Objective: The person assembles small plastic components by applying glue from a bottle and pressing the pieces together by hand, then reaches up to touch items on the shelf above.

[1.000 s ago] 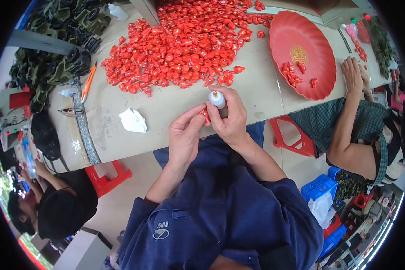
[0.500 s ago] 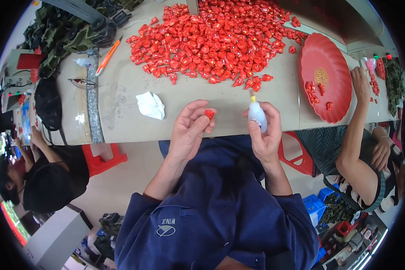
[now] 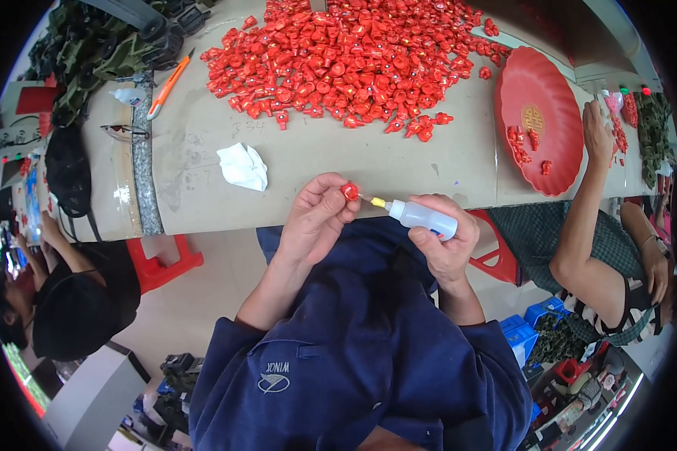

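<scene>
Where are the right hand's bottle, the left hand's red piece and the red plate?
Bottle (image 3: 418, 217): head view, on its whitish body.
Red piece (image 3: 350, 192): head view, on its exposed end.
Red plate (image 3: 558, 126): head view, on its bare inner surface.

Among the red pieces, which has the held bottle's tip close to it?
The red piece in the left hand; those in the heap or red tray lie away from the bottle.
</scene>
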Available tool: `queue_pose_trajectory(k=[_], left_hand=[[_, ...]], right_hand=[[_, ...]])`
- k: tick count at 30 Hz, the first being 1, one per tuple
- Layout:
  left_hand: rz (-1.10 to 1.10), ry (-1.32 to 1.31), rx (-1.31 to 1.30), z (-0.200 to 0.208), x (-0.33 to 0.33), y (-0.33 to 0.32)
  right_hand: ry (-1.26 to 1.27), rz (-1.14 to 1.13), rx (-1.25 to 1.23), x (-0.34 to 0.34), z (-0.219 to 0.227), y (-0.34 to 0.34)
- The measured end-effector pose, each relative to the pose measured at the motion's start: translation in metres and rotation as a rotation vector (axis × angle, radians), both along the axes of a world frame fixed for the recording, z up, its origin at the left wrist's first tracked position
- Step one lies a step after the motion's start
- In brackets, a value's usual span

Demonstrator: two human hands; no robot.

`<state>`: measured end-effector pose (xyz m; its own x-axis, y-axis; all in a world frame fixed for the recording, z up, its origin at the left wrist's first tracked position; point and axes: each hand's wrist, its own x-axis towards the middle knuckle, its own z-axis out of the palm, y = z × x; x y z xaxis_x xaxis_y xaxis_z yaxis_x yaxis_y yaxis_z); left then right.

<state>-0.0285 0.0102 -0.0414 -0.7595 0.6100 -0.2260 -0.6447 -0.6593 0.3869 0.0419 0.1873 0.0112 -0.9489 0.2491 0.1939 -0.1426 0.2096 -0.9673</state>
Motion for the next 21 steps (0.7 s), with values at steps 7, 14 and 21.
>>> queue_pose_trajectory(k=[7, 14, 21], left_hand=[[-0.028, -0.077, -0.011, 0.0056, -0.0006, -0.0008], [-0.072, -0.068, 0.049, 0.0061, -0.0028, 0.0017], [-0.080, -0.048, 0.046, 0.0080, -0.0032, 0.0034]], right_hand=[[-0.079, -0.031, -0.134, -0.0011, -0.0028, 0.0013], [-0.118, -0.010, -0.205, -0.0027, -0.0052, 0.0012], [-0.181, -0.023, -0.249, -0.0030, -0.0070, -0.0002]])
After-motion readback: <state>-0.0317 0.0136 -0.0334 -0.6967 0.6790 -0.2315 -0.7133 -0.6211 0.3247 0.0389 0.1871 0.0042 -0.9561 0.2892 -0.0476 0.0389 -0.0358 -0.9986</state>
